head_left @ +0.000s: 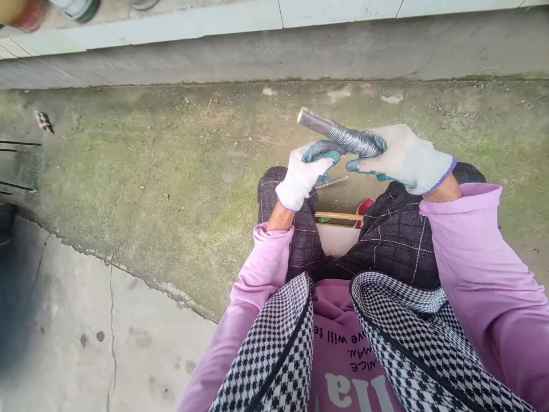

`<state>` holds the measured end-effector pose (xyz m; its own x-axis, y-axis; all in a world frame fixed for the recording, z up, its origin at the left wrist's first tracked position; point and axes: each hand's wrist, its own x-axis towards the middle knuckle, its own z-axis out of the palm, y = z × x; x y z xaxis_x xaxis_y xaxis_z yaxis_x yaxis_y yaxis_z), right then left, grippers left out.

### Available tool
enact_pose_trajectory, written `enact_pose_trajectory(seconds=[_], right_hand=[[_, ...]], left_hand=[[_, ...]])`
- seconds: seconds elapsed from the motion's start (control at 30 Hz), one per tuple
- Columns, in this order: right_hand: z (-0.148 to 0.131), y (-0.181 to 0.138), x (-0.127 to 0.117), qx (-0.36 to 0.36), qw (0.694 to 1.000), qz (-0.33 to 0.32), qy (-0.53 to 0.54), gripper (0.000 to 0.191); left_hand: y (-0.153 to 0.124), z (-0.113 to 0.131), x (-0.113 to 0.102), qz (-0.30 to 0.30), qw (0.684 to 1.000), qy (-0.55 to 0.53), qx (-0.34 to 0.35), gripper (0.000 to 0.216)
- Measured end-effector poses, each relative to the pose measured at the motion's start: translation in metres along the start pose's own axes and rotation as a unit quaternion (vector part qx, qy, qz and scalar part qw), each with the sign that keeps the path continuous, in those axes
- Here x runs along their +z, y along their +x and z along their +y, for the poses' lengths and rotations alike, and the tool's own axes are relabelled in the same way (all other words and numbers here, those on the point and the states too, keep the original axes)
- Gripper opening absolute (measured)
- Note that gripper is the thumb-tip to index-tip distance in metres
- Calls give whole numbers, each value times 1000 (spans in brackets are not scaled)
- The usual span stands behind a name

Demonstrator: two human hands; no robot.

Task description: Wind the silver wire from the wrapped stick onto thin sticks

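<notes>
My right hand (392, 157), in a white glove with a blue-green coated palm, grips a rod (315, 121) wound with silvery wire (354, 140). The bare end of the rod points up and to the left. My left hand (311, 169), gloved the same way, is closed just below the wire coil, fingers curled. What lies between its fingers is hidden. Beneath that hand shows a thin, rough stick-like piece (332, 183); I cannot tell whether the hand holds it.
Between my knees are a yellowish wooden strip (338, 216) and something red (365, 207). Ahead runs a low concrete step with a pale tiled edge (240, 20). Several dark thin rods (19, 186) stick in from the left. A small scrap (43, 122) lies on the mossy ground.
</notes>
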<state>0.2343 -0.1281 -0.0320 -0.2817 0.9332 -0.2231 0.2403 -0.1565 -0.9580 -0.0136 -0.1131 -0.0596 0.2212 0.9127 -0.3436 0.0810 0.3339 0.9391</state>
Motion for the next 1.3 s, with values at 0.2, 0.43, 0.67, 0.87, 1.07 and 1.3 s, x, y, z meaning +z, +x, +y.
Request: enact_pose_trajectory(seconds=[0.2, 0.43, 0.67, 0.87, 1.07, 1.3], right_hand=[[9, -3, -10, 48, 998, -32, -27, 27], [-24, -15, 0, 167, 985, -22, -23, 31], [-32, -16, 6, 136, 989, 64, -3, 37], [-28, -14, 7, 103, 991, 87, -1, 29], [-18, -11, 6, 80, 994, 73, 31, 28], [-10, -9, 4, 84, 992, 63, 69, 39]], left_hand=[[5, -9, -4, 21, 1000, -7, -19, 9], [6, -15, -6, 15, 999, -8, 41, 18], [13, -27, -12, -61, 997, 2, 54, 29], [24, -36, -16, -85, 994, 41, 54, 33], [33, -47, -13, -111, 988, 50, 90, 34], [22, -42, -3, -96, 988, 31, 113, 28]])
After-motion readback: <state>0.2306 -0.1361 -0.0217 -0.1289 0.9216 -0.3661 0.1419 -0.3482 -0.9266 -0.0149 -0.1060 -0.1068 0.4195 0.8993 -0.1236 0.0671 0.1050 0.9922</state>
